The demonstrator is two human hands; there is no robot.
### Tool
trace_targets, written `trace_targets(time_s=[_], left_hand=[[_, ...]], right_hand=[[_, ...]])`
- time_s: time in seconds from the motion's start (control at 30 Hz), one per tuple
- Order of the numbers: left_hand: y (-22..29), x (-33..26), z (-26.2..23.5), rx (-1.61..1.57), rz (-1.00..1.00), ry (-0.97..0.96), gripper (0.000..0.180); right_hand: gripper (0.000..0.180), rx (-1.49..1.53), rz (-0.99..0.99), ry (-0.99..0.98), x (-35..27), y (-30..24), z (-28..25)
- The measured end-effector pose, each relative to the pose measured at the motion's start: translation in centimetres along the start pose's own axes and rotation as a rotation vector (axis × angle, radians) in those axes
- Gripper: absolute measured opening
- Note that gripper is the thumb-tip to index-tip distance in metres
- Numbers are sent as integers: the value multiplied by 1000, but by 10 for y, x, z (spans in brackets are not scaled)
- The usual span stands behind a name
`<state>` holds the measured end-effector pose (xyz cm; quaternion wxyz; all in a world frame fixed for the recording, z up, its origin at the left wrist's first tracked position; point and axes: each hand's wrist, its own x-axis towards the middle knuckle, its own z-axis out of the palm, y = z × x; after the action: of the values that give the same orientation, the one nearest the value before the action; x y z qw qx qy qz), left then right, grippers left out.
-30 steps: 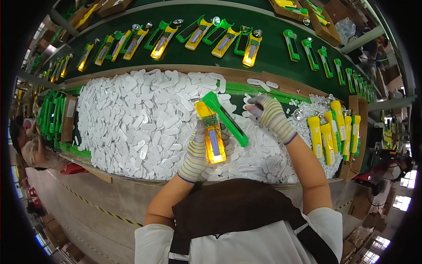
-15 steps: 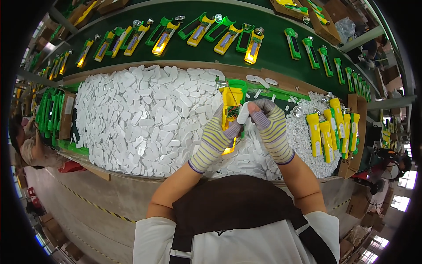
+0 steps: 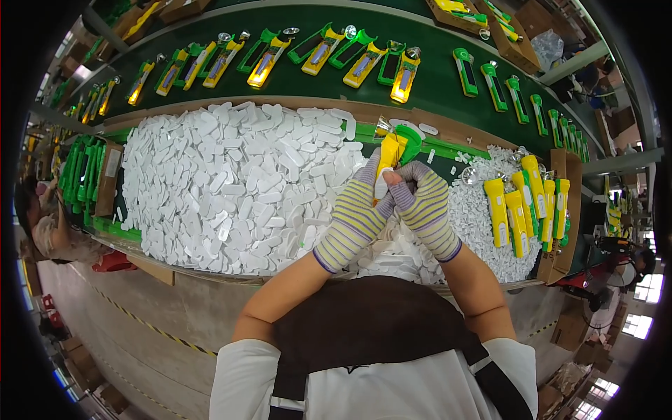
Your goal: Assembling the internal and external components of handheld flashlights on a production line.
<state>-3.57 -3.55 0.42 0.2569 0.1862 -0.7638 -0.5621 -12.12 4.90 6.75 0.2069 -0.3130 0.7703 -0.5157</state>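
Both gloved hands meet over the table [image 3: 210, 280], above the heap of white plastic pieces [image 3: 231, 189]. The left hand [image 3: 357, 217] and the right hand [image 3: 423, 206] together clasp a yellow flashlight body [image 3: 389, 155], which stands nearly upright between them; its top pokes out above the fingers [image 3: 369, 171], while its lower part is hidden behind them. A green part [image 3: 410, 142] sits just beside its top. The fingers of both hands are curled tight around it. Yellow flashlight bodies [image 3: 521, 203] lie in a cardboard box [image 3: 556, 255] to the right.
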Motion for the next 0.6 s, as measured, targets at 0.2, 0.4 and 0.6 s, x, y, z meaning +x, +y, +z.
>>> trace_targets(time_s=[0.2,0.4,0.6], left_hand=[[3,3,1,-20,-2,-14,70],[-5,12,-7,-713,-473,-251,39],[-28,11,-1,-1297,-577,-328,50]], right_hand=[[29,-107,-56,57,2,13,1],[35,-226,-354,130,-7,40,-22],[42,629,390,-192,-26,86,-18]])
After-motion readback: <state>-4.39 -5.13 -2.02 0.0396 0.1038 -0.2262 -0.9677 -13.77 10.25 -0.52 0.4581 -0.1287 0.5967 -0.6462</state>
